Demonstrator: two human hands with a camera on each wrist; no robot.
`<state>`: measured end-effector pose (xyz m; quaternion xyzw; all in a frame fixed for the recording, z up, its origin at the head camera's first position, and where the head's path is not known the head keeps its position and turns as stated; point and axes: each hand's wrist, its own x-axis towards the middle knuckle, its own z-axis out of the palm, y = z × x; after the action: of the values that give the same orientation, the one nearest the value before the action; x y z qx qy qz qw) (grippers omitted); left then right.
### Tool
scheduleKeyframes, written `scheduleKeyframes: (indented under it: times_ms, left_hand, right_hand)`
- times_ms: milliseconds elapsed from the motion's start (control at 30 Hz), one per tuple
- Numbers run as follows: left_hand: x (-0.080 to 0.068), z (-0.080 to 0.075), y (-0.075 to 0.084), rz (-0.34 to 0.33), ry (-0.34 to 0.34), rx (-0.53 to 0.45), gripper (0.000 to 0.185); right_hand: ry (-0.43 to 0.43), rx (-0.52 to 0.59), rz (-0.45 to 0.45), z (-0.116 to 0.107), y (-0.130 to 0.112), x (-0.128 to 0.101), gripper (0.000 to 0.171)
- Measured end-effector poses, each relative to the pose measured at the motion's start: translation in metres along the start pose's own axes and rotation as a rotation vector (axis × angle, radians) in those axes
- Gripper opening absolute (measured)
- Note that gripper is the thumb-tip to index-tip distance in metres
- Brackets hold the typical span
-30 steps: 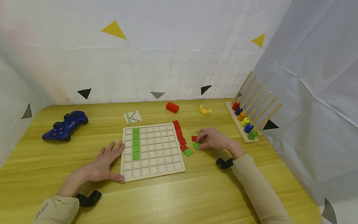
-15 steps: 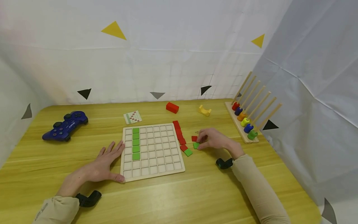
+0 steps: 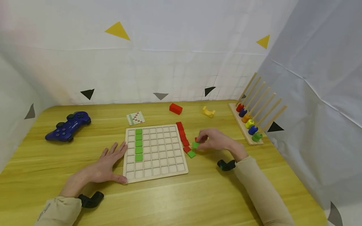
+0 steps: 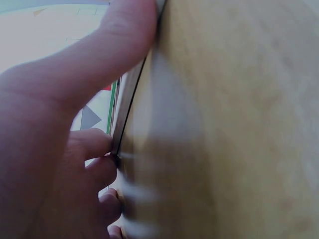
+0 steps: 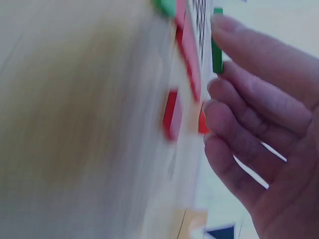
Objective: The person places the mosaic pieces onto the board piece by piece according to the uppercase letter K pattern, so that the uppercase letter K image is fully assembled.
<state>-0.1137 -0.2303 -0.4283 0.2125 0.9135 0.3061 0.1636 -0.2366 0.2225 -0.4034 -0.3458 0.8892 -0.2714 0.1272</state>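
A wooden grid board (image 3: 158,180) lies on the table with green tiles in its second column from the left. My left hand (image 3: 103,166) is spread flat at the board's left side; its thumb and fingertips touch that edge. Between thumb and index finger, my right hand (image 3: 216,139) pinches a green square tile (image 5: 217,50), held just above the table to the right of the board. Below the hand, red tiles (image 5: 172,114) lie on the tabletop. A row of red tiles (image 3: 182,133) runs along the board's right edge, with another green tile (image 3: 191,153) at its near end.
Behind the board lie a small pattern card (image 3: 135,118), a red block (image 3: 176,109) and a yellow arched block (image 3: 208,112). A blue game controller (image 3: 68,126) is at the left. A peg rack (image 3: 246,124) with coloured pieces stands at the right.
The right hand has picked up the green tile from the table and moved it slightly left and upward. The left hand stays on the board's edge. The head view has shifted slightly.
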Motion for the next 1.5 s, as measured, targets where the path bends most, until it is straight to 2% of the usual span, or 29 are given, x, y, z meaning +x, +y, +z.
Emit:
scheduleKeyframes:
  times_ms: [167, 467, 633, 867, 1033, 1233, 1500]
  left_hand:
    - [0.001, 0.0, 0.001, 0.001, -0.003, -0.004, 0.127]
    - [0.001, -0.002, 0.001, 0.002, -0.001, 0.0, 0.128]
    - [0.001, -0.002, 0.002, 0.0, -0.004, 0.0, 0.127]
    - [0.002, -0.001, 0.002, -0.002, -0.001, 0.004, 0.126]
    - [0.003, -0.001, 0.002, -0.006, -0.004, 0.011, 0.126]
    - [0.002, -0.001, 0.002, -0.001, 0.0, 0.011, 0.126]
    - [0.002, -0.001, 0.0, -0.001, 0.005, 0.016, 0.126]
  right_hand:
    - [-0.01, -0.051, -0.021, 0.007, -0.028, 0.015, 0.016]
    - [-0.068, -0.025, -0.099, 0.03, -0.087, 0.047, 0.022]
    - [-0.088, -0.038, -0.133, 0.046, -0.112, 0.065, 0.022]
    - [-0.122, -0.061, -0.139, 0.061, -0.143, 0.083, 0.025]
    - [-0.139, -0.055, -0.17, 0.068, -0.155, 0.093, 0.03]
    - [-0.145, -0.047, -0.193, 0.078, -0.153, 0.099, 0.028]
    - [-0.203, -0.08, -0.152, 0.092, -0.157, 0.101, 0.026]
